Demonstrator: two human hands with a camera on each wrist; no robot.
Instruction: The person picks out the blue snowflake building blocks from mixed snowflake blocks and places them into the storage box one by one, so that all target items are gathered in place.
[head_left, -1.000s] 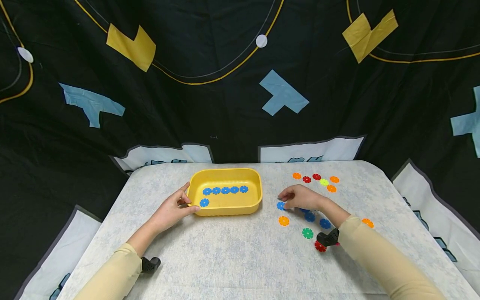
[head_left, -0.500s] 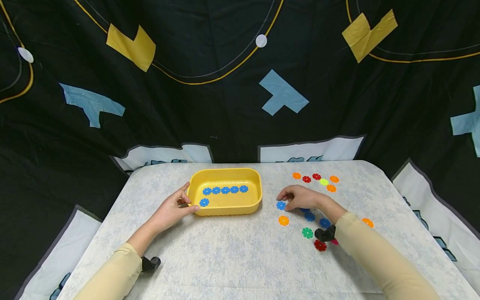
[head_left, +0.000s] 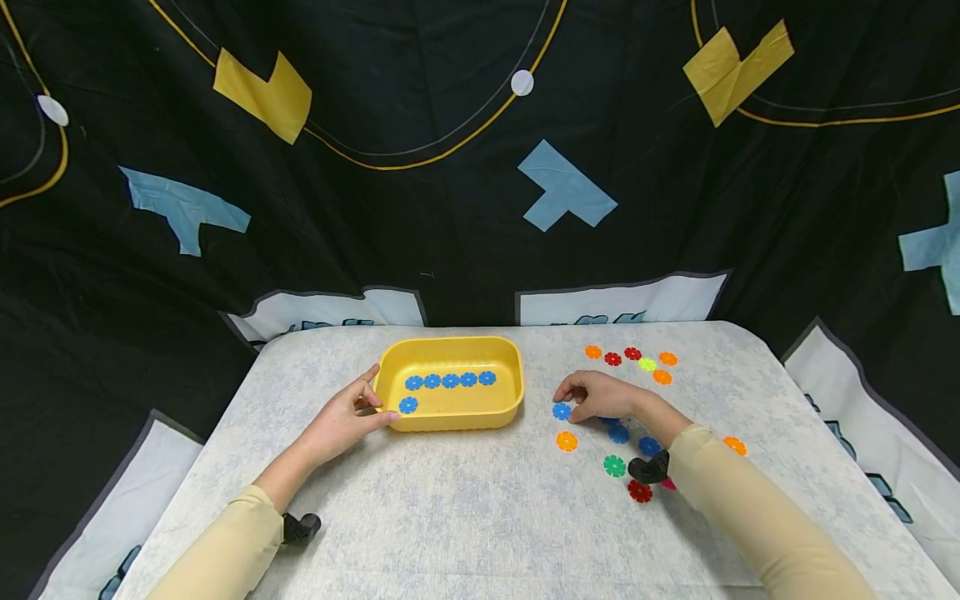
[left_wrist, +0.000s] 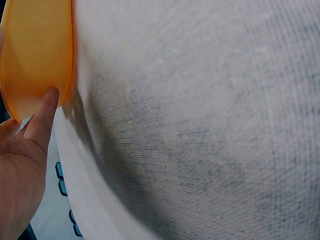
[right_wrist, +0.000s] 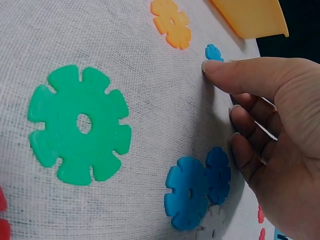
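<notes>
A yellow plastic tray (head_left: 450, 419) stands at the back of the table, with several blue notched discs (head_left: 451, 381) lying in it. My left hand (head_left: 348, 421) grips its left front corner, thumb along the front wall and fingers at the left side. Right of the tray, my right hand (head_left: 603, 393) is at a single blue notched disc (head_left: 561, 412), its thumb and bent index finger on either side of it. In the right wrist view, the thumb tip covers part of that disc. More blue discs (right_wrist: 186, 192) lie beneath the right palm.
An orange disc (head_left: 567, 441), a green one (head_left: 614, 466) and a red one (head_left: 640, 491) lie nearer on the cloth-covered table (head_left: 450, 517). Behind the right hand is a loose group of orange, red and yellow-green discs (head_left: 647, 364). A black curtain (head_left: 427, 242) hangs behind the table.
The right hand has shifted very slightly left around the blue disc, and its forearm has drawn a little left. The left hand and tray stay where they were.
</notes>
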